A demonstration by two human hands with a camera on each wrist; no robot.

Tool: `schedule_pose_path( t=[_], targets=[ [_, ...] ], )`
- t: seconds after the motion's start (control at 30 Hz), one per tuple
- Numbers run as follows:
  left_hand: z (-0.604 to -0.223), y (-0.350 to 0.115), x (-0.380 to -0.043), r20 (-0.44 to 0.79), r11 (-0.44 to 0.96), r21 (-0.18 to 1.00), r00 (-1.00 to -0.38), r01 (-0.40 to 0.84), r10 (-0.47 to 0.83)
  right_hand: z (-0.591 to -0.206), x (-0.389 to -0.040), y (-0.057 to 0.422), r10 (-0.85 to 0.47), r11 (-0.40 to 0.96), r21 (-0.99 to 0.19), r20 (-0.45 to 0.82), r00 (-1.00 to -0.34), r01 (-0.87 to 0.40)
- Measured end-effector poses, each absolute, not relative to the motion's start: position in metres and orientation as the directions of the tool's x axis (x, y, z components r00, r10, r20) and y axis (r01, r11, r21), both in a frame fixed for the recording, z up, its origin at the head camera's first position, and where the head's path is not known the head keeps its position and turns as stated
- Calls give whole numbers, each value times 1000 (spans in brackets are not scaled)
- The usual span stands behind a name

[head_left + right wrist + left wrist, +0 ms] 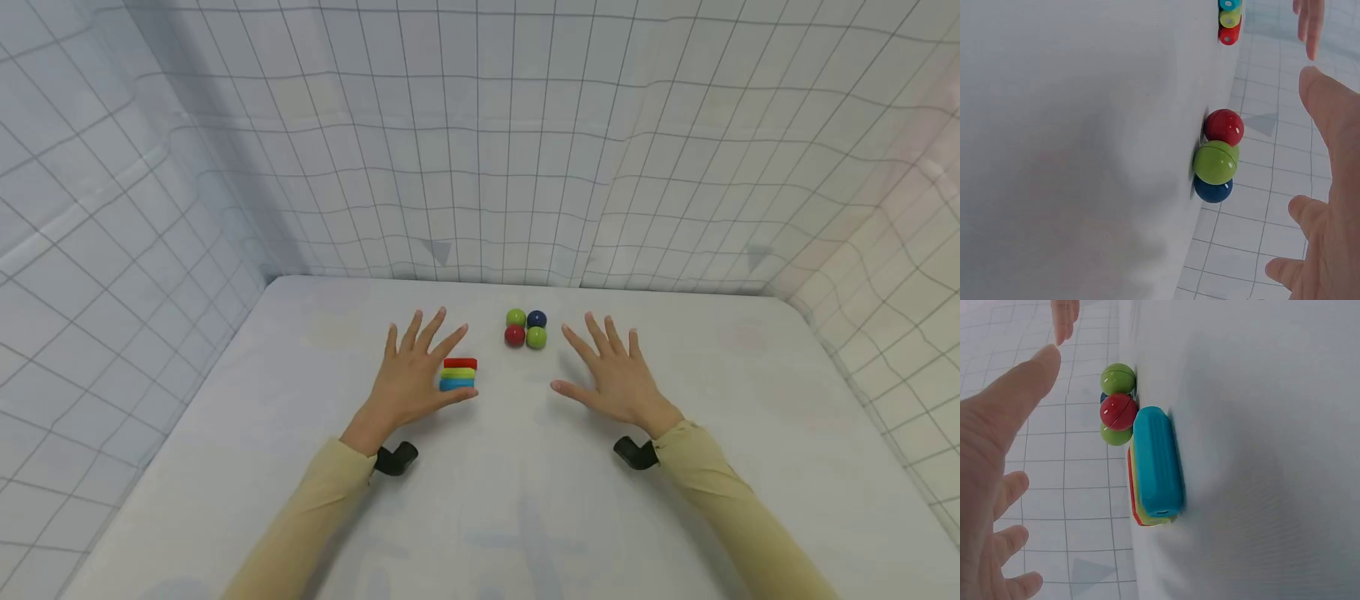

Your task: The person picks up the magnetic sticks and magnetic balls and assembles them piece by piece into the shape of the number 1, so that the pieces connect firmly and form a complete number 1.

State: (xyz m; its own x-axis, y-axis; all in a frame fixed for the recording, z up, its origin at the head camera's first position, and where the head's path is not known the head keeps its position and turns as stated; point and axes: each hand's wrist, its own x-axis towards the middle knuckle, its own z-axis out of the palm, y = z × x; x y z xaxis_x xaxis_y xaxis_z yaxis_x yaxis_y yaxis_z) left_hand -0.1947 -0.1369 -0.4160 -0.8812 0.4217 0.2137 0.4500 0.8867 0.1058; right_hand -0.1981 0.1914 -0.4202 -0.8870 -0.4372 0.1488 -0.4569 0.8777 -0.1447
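My left hand point(407, 379) hovers over the table with its fingers spread, holding nothing. Between its thumb and index finger, in the head view, lie three short plastic rods side by side: a red rod point(461, 363), a yellow-green rod point(458, 373) and a blue rod point(1158, 462). Fingers also spread, my right hand point(618, 383) is held above the table and grips nothing. To the left of its fingertips sits a tight group of glossy balls: a red ball point(514, 336), a dark blue ball point(536, 319), a front green ball point(536, 337) and a rear green ball point(516, 317).
A white table point(517, 467) carries all these things. Behind it and at both sides hang white sheets with a dark grid, the rear sheet point(480, 167) meeting the table's far edge. Black wrist mounts stick out at the left wrist point(397, 459) and right wrist point(635, 453).
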Motion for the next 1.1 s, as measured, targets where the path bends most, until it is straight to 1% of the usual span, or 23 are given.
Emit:
schedule_pose_path(
  t=[0.27, 0.43, 0.6, 0.83, 0.93, 1.1],
  targets=[
    [-430, -136, -191, 329, 828, 312, -871, 466, 365, -427, -209, 184, -420, 819, -325, 222, -880, -473],
    [-439, -134, -190, 341, 788, 423, -884, 447, 319, -434, -220, 177, -367, 798, -424, 223, -903, -429],
    [-445, -133, -189, 314, 786, 465, -906, 407, 284, -438, -231, 172, -320, 746, -538, 226, -920, -392],
    [-446, -130, -190, 273, 773, 519, -927, 366, 256, -442, -244, 164, -306, 649, -656, 238, -922, -385],
    [-446, -129, -190, 252, 776, 526, -935, 347, 248, -443, -249, 160, -307, 637, -671, 230, -924, -379],
    [-448, -128, -190, 245, 780, 532, -942, 329, 230, -443, -256, 153, -309, 671, -640, 217, -926, -374]
  ],
)
